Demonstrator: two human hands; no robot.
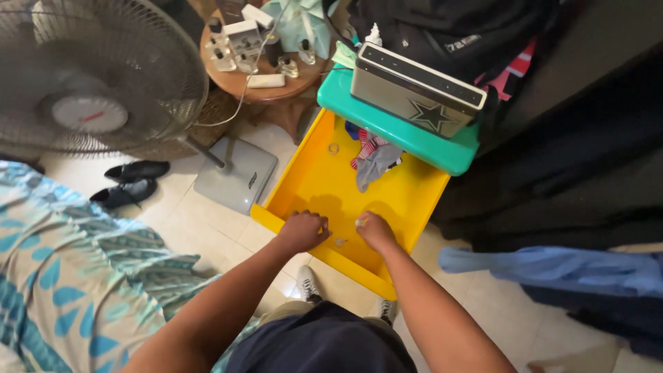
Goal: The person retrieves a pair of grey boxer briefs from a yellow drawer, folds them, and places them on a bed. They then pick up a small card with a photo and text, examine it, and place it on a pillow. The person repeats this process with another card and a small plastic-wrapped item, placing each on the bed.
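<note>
A yellow drawer [314,179] is pulled out from under a teal top [387,128]. Both of my hands are down inside its front part. My left hand [302,231] is curled into a loose fist on the drawer floor. My right hand [375,230] pinches a small pale object at its fingertips. A tiny pale piece [339,242] lies on the yellow floor between the hands. Farther back in the drawer lie a grey cloth with red-striped socks [373,157] and a small ring [333,148].
A grey box with a black star [414,93] sits on the teal top. A standing fan [90,76] with its grey base [231,173] is left, black shoes [131,183] beside it. A round wooden table [259,76] holds small bottles. Patterned bedding [62,276] lies lower left, blue cloth [552,266] right.
</note>
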